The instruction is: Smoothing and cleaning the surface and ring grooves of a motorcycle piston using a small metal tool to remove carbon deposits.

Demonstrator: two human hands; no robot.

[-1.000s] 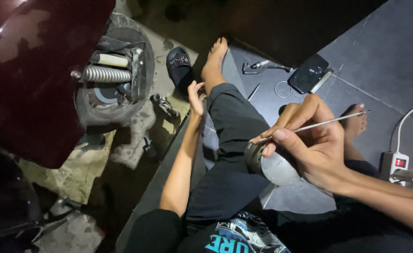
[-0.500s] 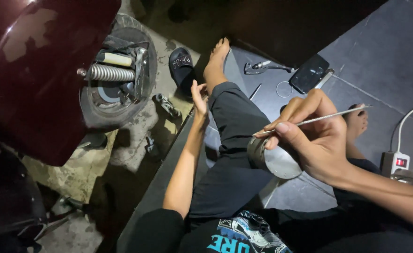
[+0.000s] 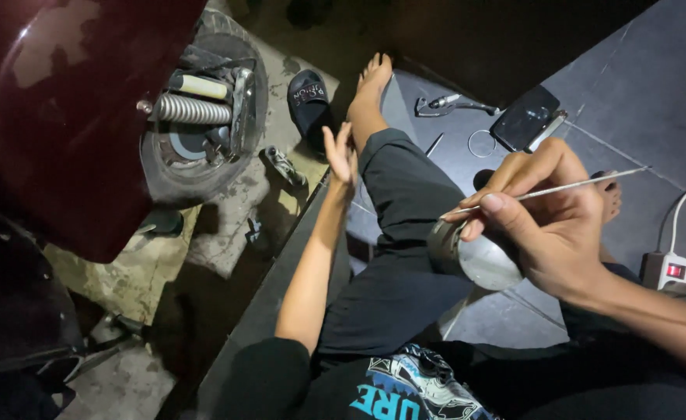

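My right hand pinches a thin metal rod between thumb and fingers, cupping a round metal part over my lap. My left hand is free, fingers spread, beside my knee.

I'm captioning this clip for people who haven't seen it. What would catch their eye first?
Front right, the right hand pinches a thin metal rod and cups a round silvery metal can. At left looms a dark red scooter body over its coiled grey spring. The left hand is raised, open, above the knee.
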